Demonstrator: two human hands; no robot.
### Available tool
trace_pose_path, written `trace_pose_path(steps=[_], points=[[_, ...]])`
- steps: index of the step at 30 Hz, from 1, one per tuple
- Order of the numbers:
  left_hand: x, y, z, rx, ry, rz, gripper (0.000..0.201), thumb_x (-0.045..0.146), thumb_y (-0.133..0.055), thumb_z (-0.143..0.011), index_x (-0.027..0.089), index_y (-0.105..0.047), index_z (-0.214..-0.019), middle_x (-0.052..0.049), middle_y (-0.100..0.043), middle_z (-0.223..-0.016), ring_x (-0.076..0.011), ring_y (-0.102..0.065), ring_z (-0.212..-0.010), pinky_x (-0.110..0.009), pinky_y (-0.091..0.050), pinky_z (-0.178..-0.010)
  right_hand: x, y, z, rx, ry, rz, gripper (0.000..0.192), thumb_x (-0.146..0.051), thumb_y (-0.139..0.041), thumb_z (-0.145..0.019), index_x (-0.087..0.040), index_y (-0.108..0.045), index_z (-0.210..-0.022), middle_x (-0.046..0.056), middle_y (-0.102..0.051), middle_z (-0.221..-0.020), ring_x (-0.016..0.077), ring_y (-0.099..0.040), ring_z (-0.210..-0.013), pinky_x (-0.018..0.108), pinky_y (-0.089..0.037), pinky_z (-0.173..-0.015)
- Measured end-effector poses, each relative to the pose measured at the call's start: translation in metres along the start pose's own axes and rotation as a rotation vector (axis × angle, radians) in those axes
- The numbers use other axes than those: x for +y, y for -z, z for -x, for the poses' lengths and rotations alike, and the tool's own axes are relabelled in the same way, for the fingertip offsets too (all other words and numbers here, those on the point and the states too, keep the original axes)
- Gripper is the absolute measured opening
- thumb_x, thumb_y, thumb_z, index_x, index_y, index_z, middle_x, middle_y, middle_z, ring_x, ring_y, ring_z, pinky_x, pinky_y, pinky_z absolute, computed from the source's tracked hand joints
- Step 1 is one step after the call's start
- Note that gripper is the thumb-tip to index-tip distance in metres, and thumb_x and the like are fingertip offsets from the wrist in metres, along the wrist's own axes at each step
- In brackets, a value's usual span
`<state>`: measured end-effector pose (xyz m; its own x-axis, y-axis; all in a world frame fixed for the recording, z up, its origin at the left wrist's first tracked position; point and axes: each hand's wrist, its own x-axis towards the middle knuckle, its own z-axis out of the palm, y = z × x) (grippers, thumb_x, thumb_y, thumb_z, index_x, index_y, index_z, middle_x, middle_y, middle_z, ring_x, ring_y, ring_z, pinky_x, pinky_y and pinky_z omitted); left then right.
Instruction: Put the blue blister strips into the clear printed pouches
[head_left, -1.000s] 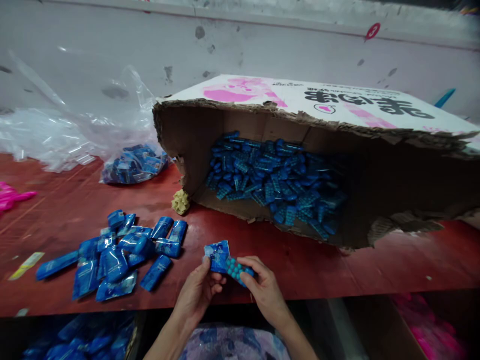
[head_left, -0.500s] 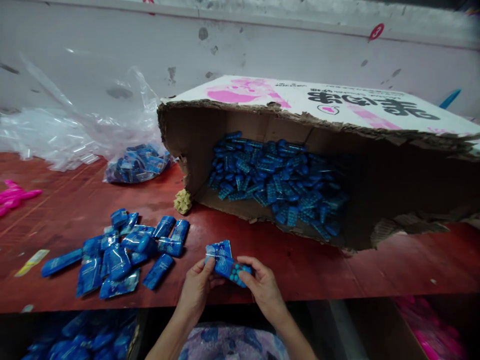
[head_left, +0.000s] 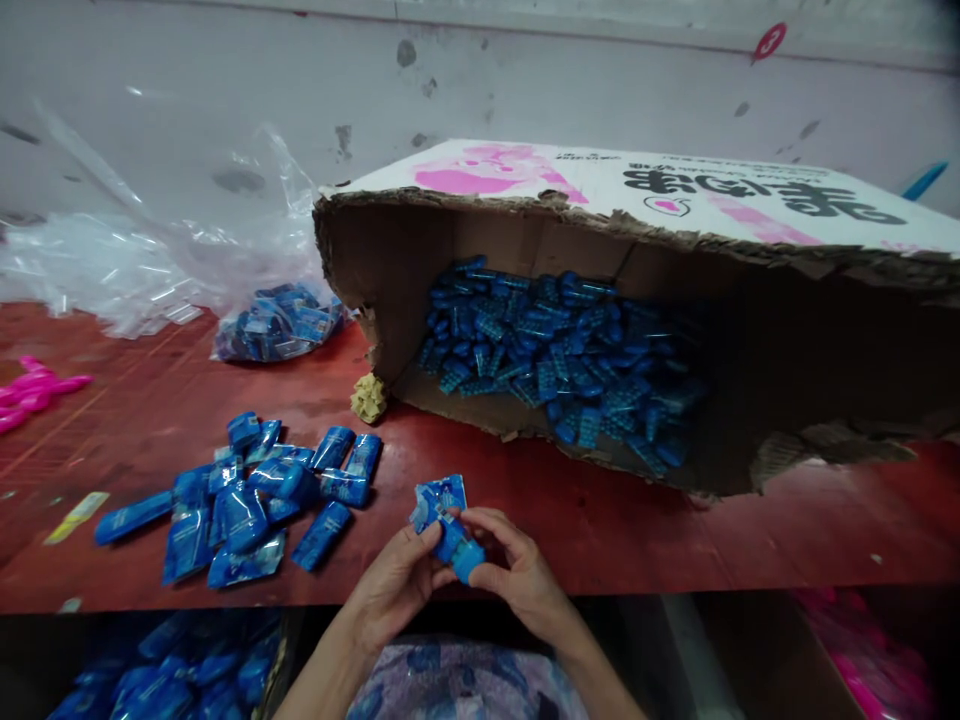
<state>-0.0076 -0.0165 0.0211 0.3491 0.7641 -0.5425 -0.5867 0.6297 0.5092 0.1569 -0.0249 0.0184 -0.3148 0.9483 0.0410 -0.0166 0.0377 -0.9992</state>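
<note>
My left hand (head_left: 397,580) pinches a shiny blue packet (head_left: 444,495), thumb on top, just above the table's front edge. My right hand (head_left: 529,575) grips a small blue container (head_left: 466,556) with a rounded end. The container lies against the packet's lower part; whether it is partly inside cannot be made out. To the left, a loose pile of filled blue packets (head_left: 244,515) lies on the red table. Beyond my hands, a torn cardboard box (head_left: 525,235) on its side holds a heap of similar small blue containers (head_left: 555,350).
Clear plastic bags (head_left: 165,270) stand at the back left, one with blue packets in it. A crumpled yellowish lump (head_left: 368,398) sits by the box corner. Pink items (head_left: 37,390) lie far left. Below the red table (head_left: 637,540), a bin of blue packets (head_left: 187,670) shows.
My right hand has moved slightly left and turned the container, so its teal balls no longer show clearly and its rounded blue end does. The view has shifted a little.
</note>
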Motion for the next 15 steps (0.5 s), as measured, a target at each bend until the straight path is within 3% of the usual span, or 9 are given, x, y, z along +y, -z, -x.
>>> trace_pose_path(steps=[5,9,15], points=[[-0.0004,-0.0008,0.0002,-0.191,0.071,-0.002,0.025,0.016,-0.056,-0.076,0.012,-0.063,-0.1,-0.01,-0.071,-0.085,-0.0214,-0.065,-0.085,-0.032,-0.048,-0.076,0.0083,0.0024,-0.0039,-0.071,-0.087,-0.266,0.076,-0.035,-0.078,-0.056,-0.033,-0.045,-0.125,0.004,-0.047,-0.127,0.0238,-0.048,-0.112,0.032,-0.044,-0.086],[-0.0007,-0.0018,-0.0003,-0.295,0.087,0.005,0.032,0.017,-0.061,-0.07,0.011,-0.063,-0.102,-0.011,-0.071,-0.084,-0.0244,-0.064,-0.088,-0.034,-0.046,-0.081,0.0068,-0.0007,-0.0053,-0.178,-0.138,-0.429,0.088,-0.032,-0.081,-0.052,-0.04,-0.037,-0.128,0.001,-0.039,-0.135,0.0232,-0.049,-0.113,0.033,-0.045,-0.085],[-0.0065,-0.0027,0.0006,-0.256,0.072,0.027,0.027,0.02,-0.069,-0.065,0.01,-0.067,-0.09,-0.01,-0.071,-0.082,-0.0227,-0.065,-0.084,-0.03,-0.046,-0.079,0.0111,-0.0005,-0.0064,-0.136,-0.1,-0.441,0.086,-0.039,-0.081,-0.049,-0.038,-0.041,-0.126,0.003,-0.051,-0.121,0.0218,-0.053,-0.107,0.033,-0.045,-0.084]])
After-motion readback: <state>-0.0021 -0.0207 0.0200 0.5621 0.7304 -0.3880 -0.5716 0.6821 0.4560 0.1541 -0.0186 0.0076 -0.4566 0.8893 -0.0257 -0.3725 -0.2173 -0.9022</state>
